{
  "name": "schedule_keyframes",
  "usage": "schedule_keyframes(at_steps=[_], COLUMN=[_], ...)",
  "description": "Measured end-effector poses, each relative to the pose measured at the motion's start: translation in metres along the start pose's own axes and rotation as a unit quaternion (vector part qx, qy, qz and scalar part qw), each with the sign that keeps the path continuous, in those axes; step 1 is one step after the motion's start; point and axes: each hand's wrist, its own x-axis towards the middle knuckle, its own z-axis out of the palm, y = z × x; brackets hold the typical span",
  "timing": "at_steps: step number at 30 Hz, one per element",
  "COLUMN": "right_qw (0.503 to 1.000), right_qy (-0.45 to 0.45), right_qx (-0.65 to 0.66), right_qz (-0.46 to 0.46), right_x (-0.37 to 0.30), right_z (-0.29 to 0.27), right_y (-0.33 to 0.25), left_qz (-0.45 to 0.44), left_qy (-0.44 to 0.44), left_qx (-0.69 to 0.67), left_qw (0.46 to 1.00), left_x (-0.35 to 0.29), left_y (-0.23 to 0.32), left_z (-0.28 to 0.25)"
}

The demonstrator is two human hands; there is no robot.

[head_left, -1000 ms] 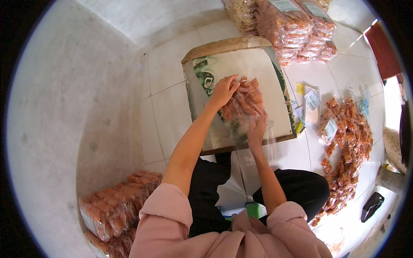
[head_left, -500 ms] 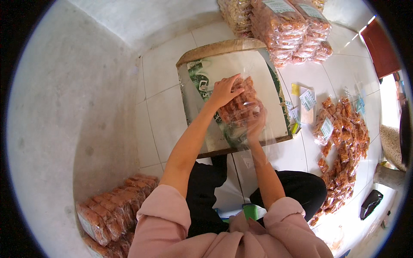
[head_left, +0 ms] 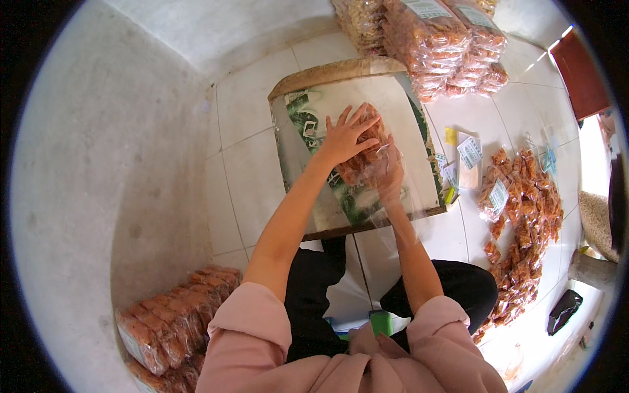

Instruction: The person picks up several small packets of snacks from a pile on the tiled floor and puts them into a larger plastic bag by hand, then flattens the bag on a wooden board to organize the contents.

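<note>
A: Near end first. Right hand?
B: Right hand (head_left: 391,171) at the near right side of the bag, fingers mostly stretched, clear film around it. Can't tell if it's pinching anything. Loose, wrinkled clear plastic film (head_left: 414,211) trails toward the right forearm.
A: The bag itself?
B: Clear plastic bag of reddish-brown chunky pieces (head_left: 359,171) (snacks, probably), lying on the low cream-and-green wood-edged table (head_left: 401,103), between the hands.
A: Left hand?
B: Left hand (head_left: 346,142) open, palm down, fingers spread over the bag's upper left.
A: Tips for the step?
B: Looks like patting and levelling, my read. Press with the whole flat palm, lightly; pieces look brittle, and fingertips digging in would likely crack them. Right hand should back up the side so the contents don't slide over, and hold the slack film out flat so it won't crease or catch underneath.
A: Farther out?
B: On the tiles to the right, white-and-teal rectangular paper labels (head_left: 470,152), then a long heap of small clear reddish-brown packets (head_left: 526,232). Farthest, a tall stack of big clear reddish-brown bags (head_left: 427,40), well apart from the hands.
</note>
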Motion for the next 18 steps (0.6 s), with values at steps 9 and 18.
schedule_keyframes(at_steps=[9,18], right_qw=[0.997,0.966], right_qy=[0.006,0.056], right_qx=[0.018,0.173], right_qz=[0.076,0.182], right_x=[-0.016,-0.026], right_z=[-0.019,-0.022], right_y=[-0.01,-0.008], left_qz=[-0.105,-0.062], left_qy=[0.1,0.079], left_qx=[-0.204,-0.194], left_qw=[0.968,0.976], left_x=[-0.002,-0.009], left_y=[-0.036,-0.038], left_z=[0.005,0.016])
